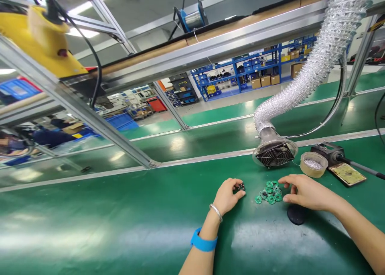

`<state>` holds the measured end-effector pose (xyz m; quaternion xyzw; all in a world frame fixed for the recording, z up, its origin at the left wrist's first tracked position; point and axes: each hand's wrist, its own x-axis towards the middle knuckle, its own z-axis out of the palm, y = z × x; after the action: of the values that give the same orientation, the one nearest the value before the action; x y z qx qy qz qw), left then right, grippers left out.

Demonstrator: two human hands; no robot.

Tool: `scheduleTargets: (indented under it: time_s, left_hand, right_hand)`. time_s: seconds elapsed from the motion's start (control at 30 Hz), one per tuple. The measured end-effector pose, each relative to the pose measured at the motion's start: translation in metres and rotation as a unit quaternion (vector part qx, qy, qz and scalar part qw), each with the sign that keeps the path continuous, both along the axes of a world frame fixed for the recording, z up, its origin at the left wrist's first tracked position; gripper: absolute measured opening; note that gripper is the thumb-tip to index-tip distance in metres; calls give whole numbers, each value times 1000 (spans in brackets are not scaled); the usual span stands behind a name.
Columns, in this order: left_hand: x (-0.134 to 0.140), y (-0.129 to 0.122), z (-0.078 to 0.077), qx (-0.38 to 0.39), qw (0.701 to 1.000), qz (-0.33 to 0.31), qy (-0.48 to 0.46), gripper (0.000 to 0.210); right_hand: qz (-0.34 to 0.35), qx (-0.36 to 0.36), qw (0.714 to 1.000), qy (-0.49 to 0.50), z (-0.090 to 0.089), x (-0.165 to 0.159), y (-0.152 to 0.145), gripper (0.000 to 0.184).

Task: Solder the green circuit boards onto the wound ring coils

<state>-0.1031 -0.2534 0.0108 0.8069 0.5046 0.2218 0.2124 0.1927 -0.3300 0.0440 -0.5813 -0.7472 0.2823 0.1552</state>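
Note:
My left hand (227, 194) rests on the green bench, its thumb and fingers curled around a small cluster of dark parts with lighter dots (241, 187). Their exact kind is too small to tell. A loose pile of small green round circuit boards (270, 192) lies to the right of it. At the pile's right side is my right hand (297, 190), thumb and forefinger apart, with nothing visible between them. Beneath this hand sits a flat black disc (296, 214), partly in its shadow.
Behind the pile stands a fume extractor fan (275, 153) on a silver flexible duct (313, 70). To its right are a round tub (313, 164), a soldering iron stand (329, 151) and a yellowish sponge tray (347, 174). A metal frame post (99, 116) rises at left.

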Motion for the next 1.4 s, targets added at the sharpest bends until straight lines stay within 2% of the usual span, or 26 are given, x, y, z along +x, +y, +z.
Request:
scheduleTargets:
  time_s: [0.1,0.2,0.33,0.4,0.47,0.57,0.67,0.87,1.0,1.1,1.17,1.23,1.27,1.33,1.4]
  left_hand:
    - [15,-9,2,-1,1000,-10,-15,18]
    - [44,-34,8,-6,997,-68,-42,19]
    - [90,-67,2,1,977,-200,-76,22]
    - [106,-75,-7,14,972,-225,-65,21]
    - [114,-79,-16,22,974,-220,-57,19]
    - [116,-81,-23,34,977,-198,-71,17]
    - [113,-80,-23,32,978,-194,-76,15]
    - [101,-61,-10,-53,953,-283,-91,35]
    - [98,-48,-5,-39,935,-323,-142,12]
    - [96,-46,-6,-36,933,-310,-177,18]
    - [94,-46,-7,-25,937,-284,-200,20]
    - [92,-45,-9,-16,937,-274,-216,18]
    - [91,-45,-9,-12,934,-283,-218,16]
    - [92,-45,-10,5,926,-317,-205,27]
    - [96,-46,-9,38,919,-351,-172,32]
  right_hand:
    - [8,-16,1000,-1,3,7,-8,34]
    - [31,-59,998,-23,0,16,-16,20]
    - [55,-92,993,-53,-9,20,-19,32]
    - [55,-88,992,-65,-13,18,-18,35]
    - [55,-85,992,-70,-16,16,-16,35]
    - [59,-85,992,-66,-20,13,-16,36]
    - [58,-82,993,-59,-21,13,-16,36]
    - [56,-73,995,-27,-12,18,-30,31]
    - [45,3,999,8,-12,10,-46,18]
    - [38,68,997,-12,-20,-6,-53,11]
    - [40,90,995,-29,-22,-15,-57,15]
    - [30,96,995,15,-19,-17,-61,20]
    - [13,88,994,60,-16,-14,-63,22]
    - [-57,62,984,156,-8,-3,-69,24]
    - [-184,68,962,188,-5,18,-73,29]
